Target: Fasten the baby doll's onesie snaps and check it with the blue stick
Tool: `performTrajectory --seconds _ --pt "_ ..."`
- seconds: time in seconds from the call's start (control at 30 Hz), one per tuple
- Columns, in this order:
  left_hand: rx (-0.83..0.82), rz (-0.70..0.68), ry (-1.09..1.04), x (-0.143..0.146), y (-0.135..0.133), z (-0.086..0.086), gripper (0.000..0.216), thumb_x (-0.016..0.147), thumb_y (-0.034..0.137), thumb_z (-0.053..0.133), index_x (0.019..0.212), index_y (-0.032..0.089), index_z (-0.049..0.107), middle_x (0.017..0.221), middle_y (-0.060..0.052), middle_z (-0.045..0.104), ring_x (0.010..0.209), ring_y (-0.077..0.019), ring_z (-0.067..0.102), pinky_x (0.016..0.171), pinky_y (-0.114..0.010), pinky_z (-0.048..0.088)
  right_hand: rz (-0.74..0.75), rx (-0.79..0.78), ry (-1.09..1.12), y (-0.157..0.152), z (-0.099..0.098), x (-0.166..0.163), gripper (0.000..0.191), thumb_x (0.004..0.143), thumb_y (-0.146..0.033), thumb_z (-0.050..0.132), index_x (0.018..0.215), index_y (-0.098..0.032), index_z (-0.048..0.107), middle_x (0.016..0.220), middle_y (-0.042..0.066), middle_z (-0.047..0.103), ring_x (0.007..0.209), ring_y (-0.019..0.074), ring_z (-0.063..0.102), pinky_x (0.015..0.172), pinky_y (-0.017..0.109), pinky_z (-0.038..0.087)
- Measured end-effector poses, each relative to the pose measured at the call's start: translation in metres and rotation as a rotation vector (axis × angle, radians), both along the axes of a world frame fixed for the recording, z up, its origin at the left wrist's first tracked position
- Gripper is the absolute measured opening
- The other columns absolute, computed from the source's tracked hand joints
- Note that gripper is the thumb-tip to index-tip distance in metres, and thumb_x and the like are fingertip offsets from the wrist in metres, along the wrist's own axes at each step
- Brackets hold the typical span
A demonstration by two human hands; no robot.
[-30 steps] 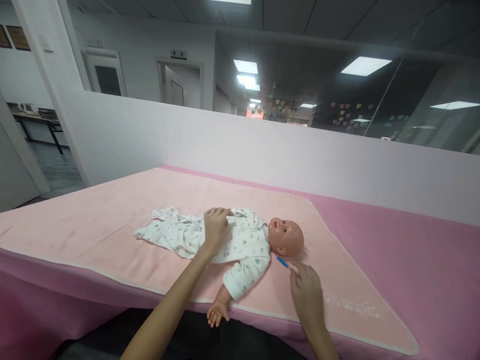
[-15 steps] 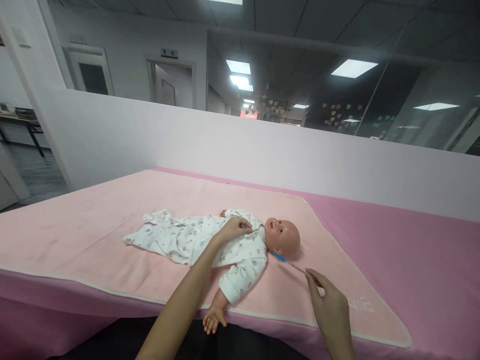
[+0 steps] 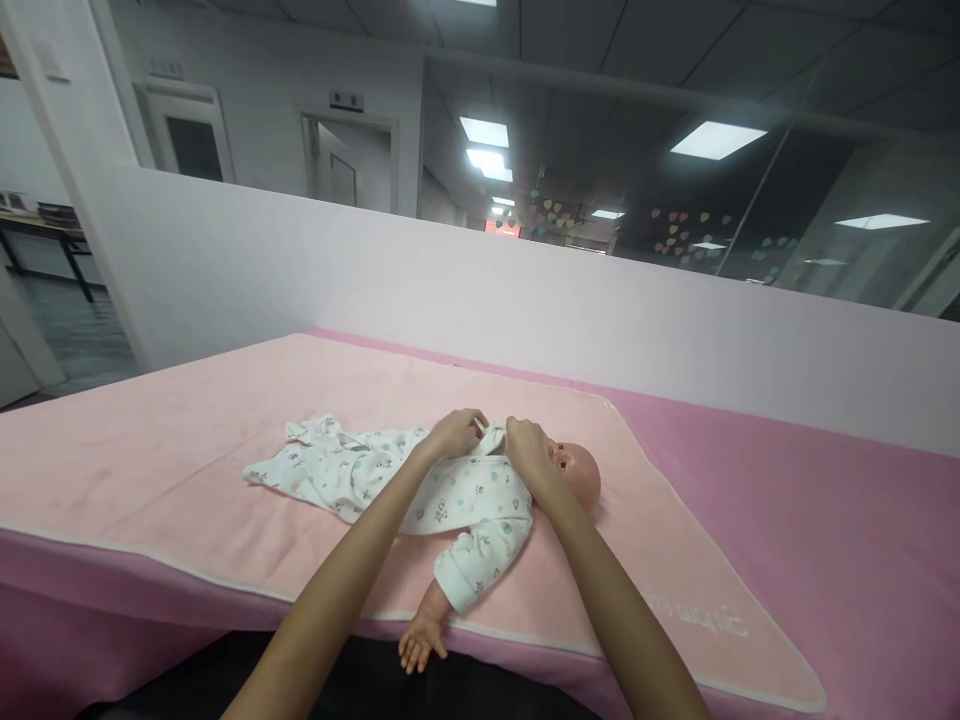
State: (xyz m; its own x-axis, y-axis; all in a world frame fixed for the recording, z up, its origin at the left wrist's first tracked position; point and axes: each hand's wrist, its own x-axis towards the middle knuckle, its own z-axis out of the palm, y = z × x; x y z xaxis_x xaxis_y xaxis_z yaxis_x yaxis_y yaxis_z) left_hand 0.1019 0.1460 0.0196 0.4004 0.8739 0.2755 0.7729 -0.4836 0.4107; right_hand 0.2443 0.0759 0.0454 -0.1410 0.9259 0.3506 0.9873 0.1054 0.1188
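Observation:
A baby doll (image 3: 579, 474) lies on its back, head to the right, dressed in a white printed romper (image 3: 469, 495). My left hand (image 3: 457, 433) is closed on the edge of the romper at the chest. Close beside it, my right hand (image 3: 527, 445) pinches the cloth near the collar, and a flap of fabric is lifted between the two. My right hand covers part of the doll's face and its neck. The thin stick with a blue end does not show; whether it is inside my right hand cannot be seen. One doll arm (image 3: 424, 635) hangs over the near edge.
Under the doll is a peach blanket (image 3: 187, 440) with white trim, spread over a pink cover (image 3: 840, 510). A low white wall (image 3: 480, 285) with glass above runs behind the table. At far left stands a dark-legged table (image 3: 56, 235).
My right hand has moved left and up, from beside the doll's head to its collar. The blue-ended stick it held is out of sight. The romper's front edge is now raised.

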Motion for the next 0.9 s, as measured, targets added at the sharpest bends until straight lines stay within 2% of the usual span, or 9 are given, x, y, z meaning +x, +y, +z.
performTrajectory --seconds 0.07,0.13,0.23,0.33,0.47,0.63,0.7,0.8,0.9 --pt "0.068 0.106 0.070 0.000 0.017 -0.006 0.034 0.072 0.015 0.046 0.103 0.019 0.057 0.097 -0.009 0.064 0.093 -0.0228 0.055 0.078 -0.034 0.039 0.017 0.002 -0.017 0.004 0.000 0.002 0.018 0.077 -0.003 0.044 0.087 -0.013 0.056 0.076 0.010 0.065 0.066 0.0191 0.061 0.054 0.025 0.032" --pt "0.100 0.102 0.125 0.006 0.032 -0.014 0.039 0.068 0.013 0.050 0.105 0.021 0.055 0.105 -0.010 0.061 0.103 -0.0251 0.050 0.086 -0.039 0.035 0.029 -0.006 -0.024 0.006 -0.002 0.003 0.017 0.079 -0.006 0.045 0.091 -0.013 0.055 0.080 0.011 0.065 0.070 0.0201 0.061 0.056 0.025 0.034" --pt "0.125 0.052 0.197 0.019 0.044 -0.022 0.034 0.064 0.010 0.052 0.095 0.022 0.057 0.100 -0.008 0.062 0.102 -0.0240 0.052 0.091 -0.042 0.031 0.037 -0.024 -0.048 0.011 -0.006 0.002 0.019 0.079 -0.004 0.044 0.092 -0.013 0.054 0.081 0.011 0.065 0.073 0.0200 0.062 0.059 0.026 0.035" --pt "0.203 0.038 0.229 0.027 0.043 -0.017 0.033 0.066 0.007 0.050 0.097 0.017 0.055 0.099 -0.012 0.061 0.102 -0.0238 0.051 0.097 -0.041 0.024 0.048 -0.039 -0.070 0.017 -0.012 -0.002 0.022 0.075 -0.001 0.045 0.091 -0.012 0.054 0.078 0.011 0.065 0.072 0.0200 0.062 0.062 0.027 0.036" --pt "0.266 0.046 0.286 0.026 0.026 -0.010 0.034 0.072 0.012 0.047 0.105 0.019 0.051 0.100 -0.013 0.060 0.099 -0.0255 0.053 0.089 -0.039 0.030 0.062 -0.023 -0.054 0.019 -0.015 -0.004 0.023 0.076 -0.001 0.042 0.092 -0.011 0.055 0.078 0.011 0.065 0.073 0.0200 0.061 0.069 0.031 0.036" --pt "0.202 0.090 0.377 0.025 0.003 -0.021 0.034 0.078 0.014 0.041 0.107 0.027 0.054 0.086 -0.009 0.065 0.083 -0.0228 0.059 0.076 -0.035 0.035 0.120 -0.025 -0.049 -0.002 -0.010 0.014 0.021 0.074 0.000 0.044 0.079 -0.016 0.058 0.069 0.008 0.062 0.071 0.0188 0.057 0.074 0.033 0.035" --pt "0.211 0.096 0.365 0.025 0.001 -0.025 0.038 0.076 0.012 0.041 0.108 0.028 0.055 0.091 -0.009 0.065 0.086 -0.0228 0.058 0.076 -0.036 0.035 0.176 -0.003 -0.054 -0.014 -0.011 0.025 0.019 0.071 -0.002 0.046 0.072 -0.017 0.059 0.073 0.008 0.062 0.077 0.0204 0.055 0.081 0.039 0.033" --pt "0.220 0.091 0.310 0.024 0.001 -0.027 0.043 0.071 0.008 0.043 0.105 0.029 0.059 0.097 -0.008 0.064 0.092 -0.0230 0.056 0.077 -0.036 0.033 0.258 0.050 0.013 -0.030 -0.015 0.041 0.012 0.071 -0.012 0.052 0.066 -0.019 0.061 0.085 0.009 0.062 0.093 0.0250 0.052 0.093 0.051 0.021" --pt "0.216 0.089 0.251 0.021 0.003 -0.028 0.046 0.065 0.007 0.045 0.101 0.031 0.063 0.102 -0.006 0.064 0.093 -0.0234 0.055 0.077 -0.036 0.032 0.339 0.034 0.214 -0.037 -0.014 0.057 0.013 0.074 -0.022 0.051 0.072 -0.022 0.064 0.097 0.007 0.062 0.099 0.0241 0.050 0.096 0.051 0.019"
